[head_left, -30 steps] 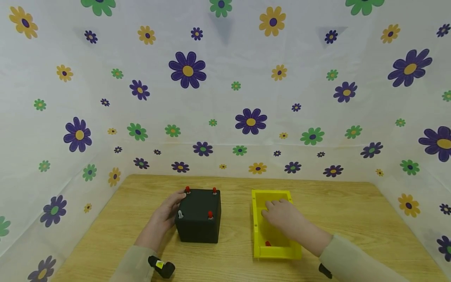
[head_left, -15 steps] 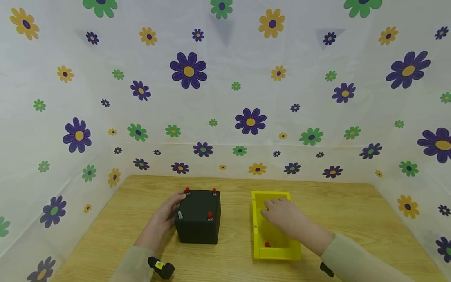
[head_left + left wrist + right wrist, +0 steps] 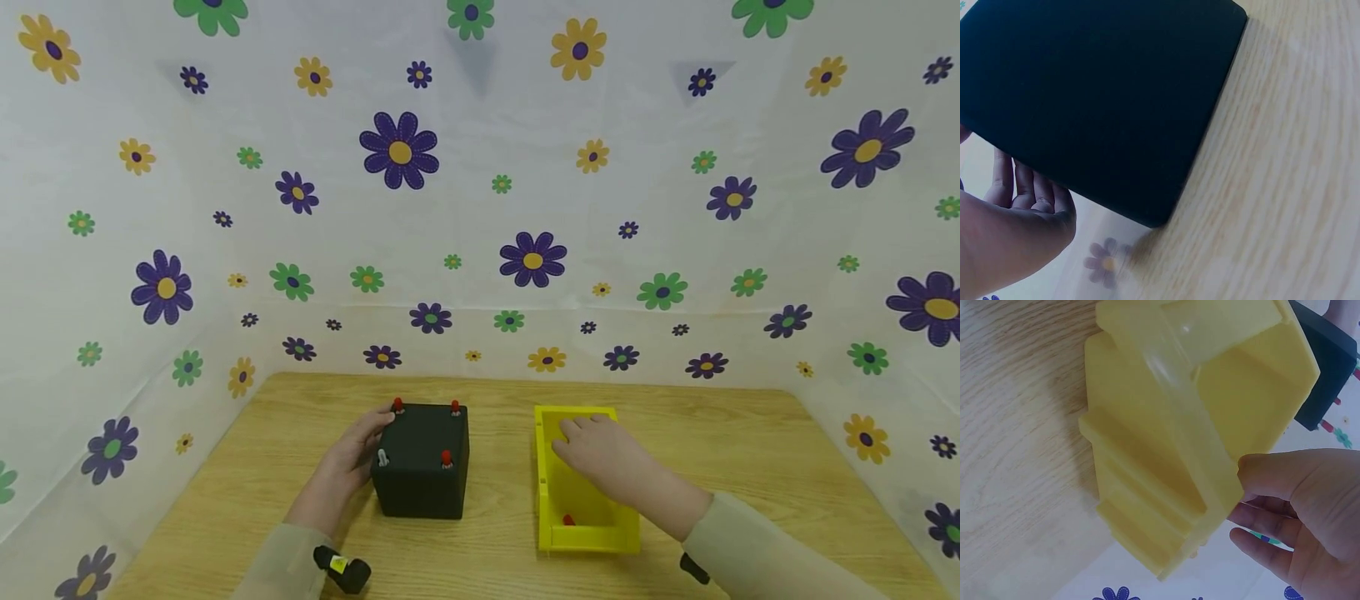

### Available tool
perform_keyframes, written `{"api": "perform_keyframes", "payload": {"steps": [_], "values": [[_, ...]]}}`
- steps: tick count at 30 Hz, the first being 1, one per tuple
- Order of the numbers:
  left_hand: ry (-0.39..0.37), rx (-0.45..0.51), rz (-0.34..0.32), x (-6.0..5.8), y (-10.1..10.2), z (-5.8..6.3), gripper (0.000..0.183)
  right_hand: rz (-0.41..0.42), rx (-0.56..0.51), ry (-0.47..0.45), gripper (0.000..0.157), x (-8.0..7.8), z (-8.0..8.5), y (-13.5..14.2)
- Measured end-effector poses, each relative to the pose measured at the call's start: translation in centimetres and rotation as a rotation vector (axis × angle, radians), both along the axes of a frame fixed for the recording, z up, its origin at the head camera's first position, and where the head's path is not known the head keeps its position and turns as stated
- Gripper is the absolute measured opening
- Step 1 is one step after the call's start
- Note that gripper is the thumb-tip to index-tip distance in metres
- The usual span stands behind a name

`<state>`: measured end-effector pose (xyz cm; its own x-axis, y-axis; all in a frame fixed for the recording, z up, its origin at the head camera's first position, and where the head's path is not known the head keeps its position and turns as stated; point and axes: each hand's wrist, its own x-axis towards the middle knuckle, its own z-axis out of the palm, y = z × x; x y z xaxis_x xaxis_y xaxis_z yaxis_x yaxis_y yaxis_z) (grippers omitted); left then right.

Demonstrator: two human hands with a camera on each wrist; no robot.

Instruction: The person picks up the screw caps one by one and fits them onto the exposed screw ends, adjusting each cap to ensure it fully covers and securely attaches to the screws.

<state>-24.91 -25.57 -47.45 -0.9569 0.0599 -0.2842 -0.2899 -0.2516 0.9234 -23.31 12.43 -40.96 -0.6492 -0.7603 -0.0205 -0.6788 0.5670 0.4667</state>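
Note:
My left hand (image 3: 352, 454) holds the left side of a black box (image 3: 420, 483), its fingertips reaching the back left corner. In the left wrist view, several fingers (image 3: 1002, 178) go partly out of sight behind the black box. Toggle switches stand at the box's top corners; the front left one (image 3: 383, 457) is bare grey metal, the others have red caps (image 3: 446, 457). My right hand (image 3: 603, 458) is over a yellow bin (image 3: 588, 540). In the right wrist view, the thumb (image 3: 1266, 472) lies against the bin's rim; whether its hidden fingertips hold anything is unclear.
A small red piece (image 3: 568, 519) lies inside the bin near its front. Box and bin stand apart on a wood-grain table (image 3: 501, 492). Flower-printed white sheeting (image 3: 480, 208) encloses the back and both sides. Each wrist carries a black camera; the left one (image 3: 343, 568) shows clearly.
The right hand has shifted very slightly toward the back left of the bin. The left hand, box and bin keep their places.

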Motion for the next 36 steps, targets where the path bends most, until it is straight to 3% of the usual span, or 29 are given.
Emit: {"api": "perform_keyframes", "payload": {"steps": [7, 12, 20, 29, 36], "values": [[-0.005, 0.03, 0.009, 0.0, -0.1, 0.0, 0.064, 0.023, -0.019, 0.012, 0.027, 0.0, 0.7, -0.2], [-0.007, 0.028, 0.007, -0.1, -0.2, 0.0, 0.069, 0.058, -0.04, 0.027, 0.026, 0.1, 1.0, -0.1], [-0.001, 0.013, 0.0, 0.0, -0.2, 0.0, 0.075, 0.056, -0.044, 0.007, 0.03, 0.1, 1.4, -0.4], [-0.002, -0.008, 0.015, 0.1, -0.2, 0.1, 0.076, 0.083, -0.025, 0.068, 0.031, 0.1, 1.9, -0.9], [-0.01, -0.007, 0.012, 0.0, -0.2, -0.1, 0.077, 0.074, -0.043, 0.056, 0.037, -0.1, 2.6, -1.2]]}}
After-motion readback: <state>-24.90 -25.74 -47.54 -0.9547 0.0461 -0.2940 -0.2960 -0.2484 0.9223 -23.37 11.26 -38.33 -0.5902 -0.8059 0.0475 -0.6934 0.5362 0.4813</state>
